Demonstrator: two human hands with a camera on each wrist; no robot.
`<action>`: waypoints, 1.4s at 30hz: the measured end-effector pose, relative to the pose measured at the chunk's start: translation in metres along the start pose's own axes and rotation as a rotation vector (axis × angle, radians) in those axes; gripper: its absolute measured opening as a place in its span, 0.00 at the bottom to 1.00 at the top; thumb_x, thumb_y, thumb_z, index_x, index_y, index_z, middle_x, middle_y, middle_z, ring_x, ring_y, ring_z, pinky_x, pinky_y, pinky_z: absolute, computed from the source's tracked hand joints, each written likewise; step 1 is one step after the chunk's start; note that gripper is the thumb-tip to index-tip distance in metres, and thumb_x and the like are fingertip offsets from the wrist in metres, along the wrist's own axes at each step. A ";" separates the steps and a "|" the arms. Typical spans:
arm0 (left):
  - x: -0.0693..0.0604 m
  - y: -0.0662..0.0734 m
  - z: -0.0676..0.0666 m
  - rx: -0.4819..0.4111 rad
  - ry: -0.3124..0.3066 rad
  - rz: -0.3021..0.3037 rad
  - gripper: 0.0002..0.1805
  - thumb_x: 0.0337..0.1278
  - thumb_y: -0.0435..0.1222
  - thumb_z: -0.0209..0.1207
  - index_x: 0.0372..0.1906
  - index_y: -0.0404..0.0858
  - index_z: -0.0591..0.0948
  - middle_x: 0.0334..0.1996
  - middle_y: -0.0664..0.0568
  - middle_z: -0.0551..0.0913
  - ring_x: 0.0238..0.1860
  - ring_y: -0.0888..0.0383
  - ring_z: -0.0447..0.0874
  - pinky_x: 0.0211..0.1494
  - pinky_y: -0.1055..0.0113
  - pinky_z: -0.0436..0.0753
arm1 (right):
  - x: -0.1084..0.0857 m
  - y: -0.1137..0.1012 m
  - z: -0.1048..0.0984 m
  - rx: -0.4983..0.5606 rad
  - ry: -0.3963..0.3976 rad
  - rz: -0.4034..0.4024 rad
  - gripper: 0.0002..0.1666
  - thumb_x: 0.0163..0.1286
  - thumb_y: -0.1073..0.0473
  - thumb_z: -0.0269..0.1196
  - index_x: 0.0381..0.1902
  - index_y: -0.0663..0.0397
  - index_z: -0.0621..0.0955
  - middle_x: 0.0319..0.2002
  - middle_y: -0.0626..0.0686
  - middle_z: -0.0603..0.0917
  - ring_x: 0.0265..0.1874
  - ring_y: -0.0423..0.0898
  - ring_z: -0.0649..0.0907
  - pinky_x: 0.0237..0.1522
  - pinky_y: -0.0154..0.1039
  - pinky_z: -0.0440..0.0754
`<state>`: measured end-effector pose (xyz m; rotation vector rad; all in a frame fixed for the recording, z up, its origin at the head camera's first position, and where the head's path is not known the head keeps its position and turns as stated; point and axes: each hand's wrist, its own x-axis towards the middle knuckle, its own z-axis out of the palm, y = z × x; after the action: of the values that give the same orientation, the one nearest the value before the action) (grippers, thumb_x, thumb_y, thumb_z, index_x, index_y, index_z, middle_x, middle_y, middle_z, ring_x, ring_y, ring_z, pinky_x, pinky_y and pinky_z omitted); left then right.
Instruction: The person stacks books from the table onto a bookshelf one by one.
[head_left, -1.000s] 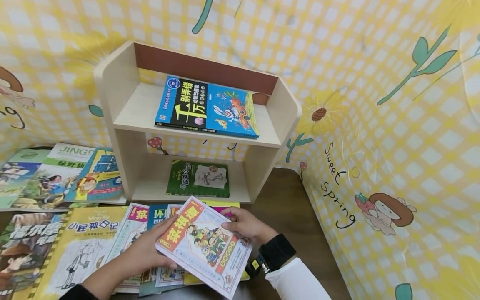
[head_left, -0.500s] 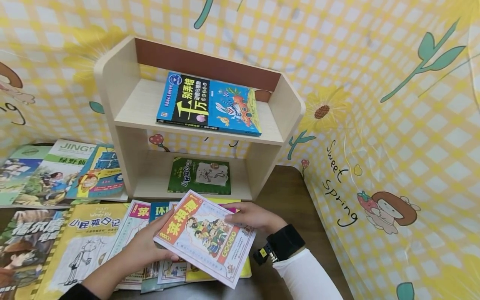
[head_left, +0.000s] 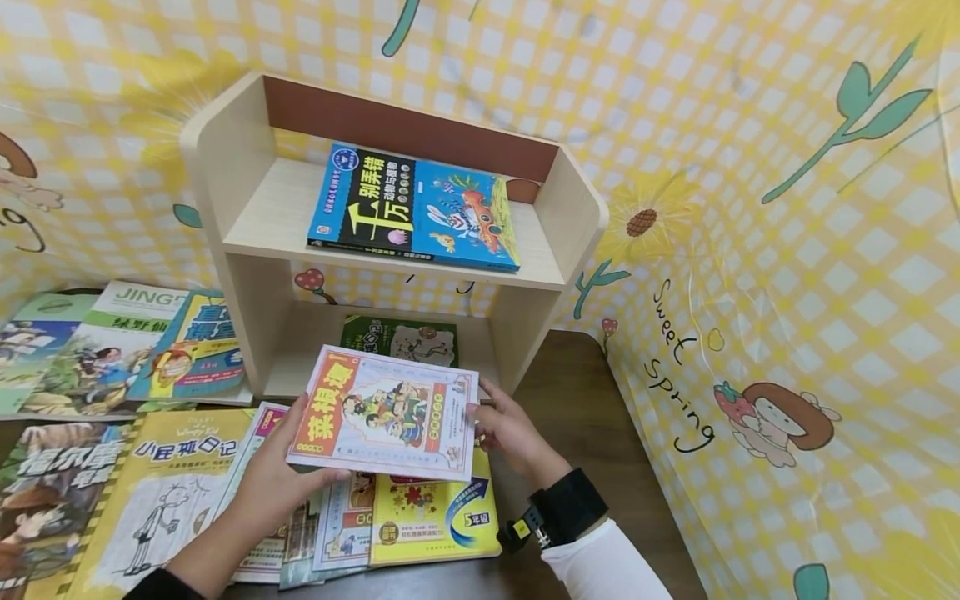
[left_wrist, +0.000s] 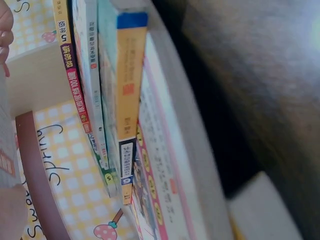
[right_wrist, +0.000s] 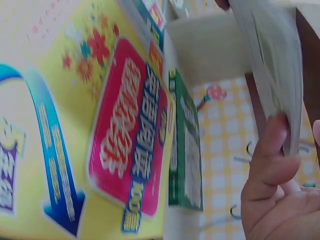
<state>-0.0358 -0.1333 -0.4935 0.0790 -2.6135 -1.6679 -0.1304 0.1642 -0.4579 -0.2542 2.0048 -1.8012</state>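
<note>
Both hands hold a white book with an orange title strip [head_left: 386,414] level in front of the lower shelf. My left hand [head_left: 281,475] grips its left edge, thumb along the near side. My right hand [head_left: 513,429] pinches the right edge; in the right wrist view the fingers of that hand [right_wrist: 275,185] curl round the book's edge [right_wrist: 275,65]. Behind it a green book [head_left: 420,340] lies on the lower shelf, partly covered. In the left wrist view a bit of the left hand [left_wrist: 11,212] shows at the left edge.
The wooden shelf unit [head_left: 525,333] carries a blue book [head_left: 457,212] on its upper board. Several books lie left of it and in front, including a yellow one [head_left: 435,517] below the held book and a yellow diary [head_left: 172,492]. A patterned cloth [head_left: 750,250] stands behind.
The held book has turned from a slant to nearly square with the shelf and moved up towards it, now covering part of the green book. Both hands have kept hold.
</note>
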 end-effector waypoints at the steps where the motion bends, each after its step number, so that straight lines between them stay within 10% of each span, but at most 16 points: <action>1: 0.001 0.000 0.000 0.000 0.022 -0.001 0.71 0.36 0.51 0.76 0.77 0.46 0.36 0.76 0.36 0.44 0.72 0.30 0.45 0.65 0.29 0.53 | -0.001 0.001 0.003 0.007 -0.006 -0.008 0.41 0.72 0.57 0.55 0.77 0.50 0.51 0.41 0.52 0.84 0.30 0.41 0.80 0.29 0.33 0.72; 9: 0.006 0.002 0.004 -0.019 0.138 0.019 0.70 0.39 0.49 0.75 0.77 0.44 0.35 0.76 0.36 0.44 0.72 0.32 0.45 0.66 0.32 0.54 | -0.007 0.007 0.027 0.005 -0.079 -0.136 0.48 0.68 0.64 0.61 0.78 0.43 0.49 0.58 0.63 0.77 0.50 0.54 0.83 0.53 0.55 0.80; 16: 0.014 0.004 0.008 -0.006 0.156 0.013 0.68 0.42 0.48 0.74 0.77 0.43 0.36 0.76 0.37 0.40 0.74 0.33 0.40 0.67 0.32 0.52 | -0.004 0.012 0.040 -0.092 -0.100 -0.279 0.58 0.62 0.69 0.66 0.77 0.37 0.45 0.61 0.57 0.76 0.53 0.51 0.81 0.52 0.43 0.81; 26: 0.030 0.008 0.013 0.015 0.137 0.024 0.68 0.43 0.48 0.74 0.77 0.42 0.36 0.76 0.36 0.42 0.72 0.31 0.45 0.67 0.34 0.56 | 0.007 0.011 0.037 -0.294 0.055 -0.296 0.52 0.62 0.67 0.66 0.76 0.47 0.50 0.59 0.56 0.77 0.54 0.52 0.80 0.55 0.45 0.78; 42: 0.061 -0.006 0.026 -0.003 0.049 0.003 0.60 0.48 0.45 0.72 0.78 0.45 0.42 0.71 0.34 0.56 0.67 0.34 0.60 0.66 0.38 0.63 | 0.030 0.026 0.026 -0.233 0.059 -0.210 0.47 0.63 0.68 0.65 0.75 0.55 0.54 0.60 0.62 0.76 0.57 0.60 0.78 0.58 0.54 0.76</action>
<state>-0.0984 -0.1167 -0.5093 0.1139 -2.5739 -1.6470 -0.1419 0.1325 -0.4909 -0.5052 2.3063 -1.7094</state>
